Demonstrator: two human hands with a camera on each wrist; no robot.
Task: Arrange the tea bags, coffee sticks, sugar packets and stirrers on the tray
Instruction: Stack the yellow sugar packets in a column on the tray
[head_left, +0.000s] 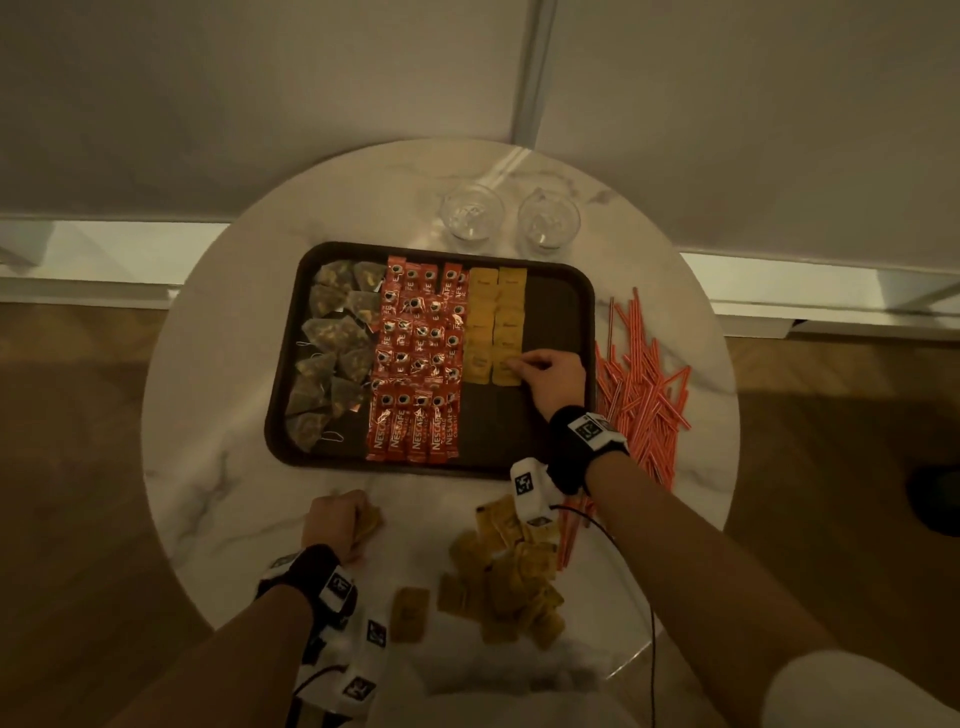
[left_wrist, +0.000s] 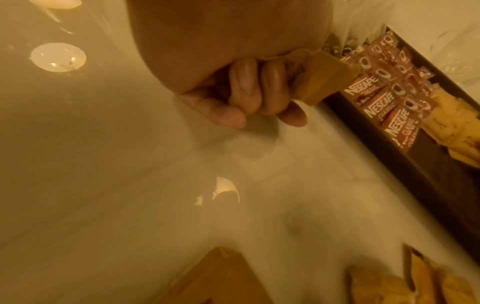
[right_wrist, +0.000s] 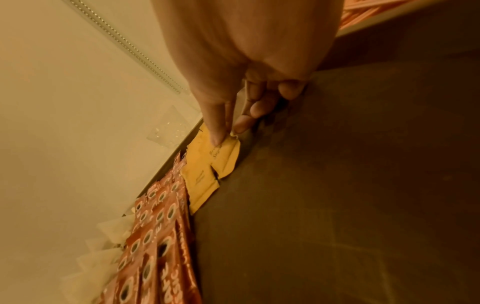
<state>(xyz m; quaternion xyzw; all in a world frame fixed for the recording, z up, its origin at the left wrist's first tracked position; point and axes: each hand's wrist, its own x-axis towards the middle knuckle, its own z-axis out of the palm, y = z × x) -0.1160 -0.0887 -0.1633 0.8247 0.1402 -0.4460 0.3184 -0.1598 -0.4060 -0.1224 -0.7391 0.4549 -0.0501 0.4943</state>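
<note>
A dark tray (head_left: 558, 291) holds tea bags (head_left: 332, 343) at the left, red coffee sticks (head_left: 415, 364) in the middle and two columns of yellow sugar packets (head_left: 493, 322). My right hand (head_left: 550, 379) is on the tray and pinches the corner of the nearest sugar packet (right_wrist: 223, 152) in the right column. My left hand (head_left: 335, 519) rests on the table before the tray, fingers curled round a small stack of sugar packets (left_wrist: 322, 80). A loose heap of sugar packets (head_left: 509, 577) lies near the front edge. Striped stirrers (head_left: 639, 389) lie right of the tray.
Two clear glass cups (head_left: 472, 215) (head_left: 548, 221) stand behind the tray on the round marble table (head_left: 218, 493). One single sugar packet (head_left: 410, 613) lies near my left wrist. The tray's right third (right_wrist: 337, 185) is bare dark surface.
</note>
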